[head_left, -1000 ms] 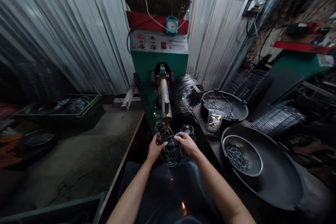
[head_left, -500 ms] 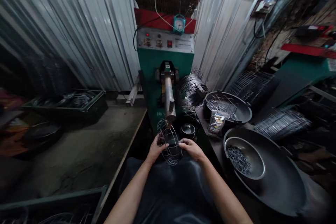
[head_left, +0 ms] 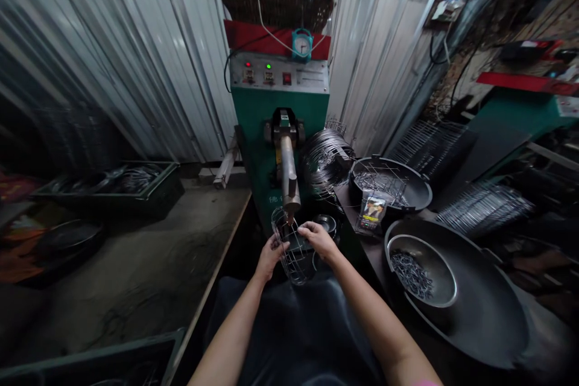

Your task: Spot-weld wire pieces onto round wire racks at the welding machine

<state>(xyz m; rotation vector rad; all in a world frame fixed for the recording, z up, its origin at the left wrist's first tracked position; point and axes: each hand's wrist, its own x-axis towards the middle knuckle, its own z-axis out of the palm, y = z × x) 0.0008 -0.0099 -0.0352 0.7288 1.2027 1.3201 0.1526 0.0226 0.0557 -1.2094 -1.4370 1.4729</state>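
My left hand (head_left: pixel 270 256) is closed on the left side of a round wire basket (head_left: pixel 296 268), thumb pressed against its wires. The basket is tilted beneath the tip of a spot welder (head_left: pixel 291 187), whose copper electrode (head_left: pixel 290 217) reaches in among the wires. Close to that tip, my right hand (head_left: pixel 320 240) pinches at the basket's upper right wires. Whether a small separate piece is also between its fingertips cannot be made out. Behind the right hand stands a small dark round dish (head_left: pixel 326 224).
On the right are a large wok (head_left: pixel 488 313), a bowl of small metal pieces (head_left: pixel 446 280) and a pan of wire parts (head_left: pixel 418 196). A wire coil (head_left: pixel 323 160) sits beside the machine. Green bins (head_left: pixel 149 193) stand left, past a board edge (head_left: pixel 217 265).
My right hand has moved left and up toward the electrode tip. The basket has turned slightly in my left hand. A green light now glows on the machine's panel. The view has shifted a little.
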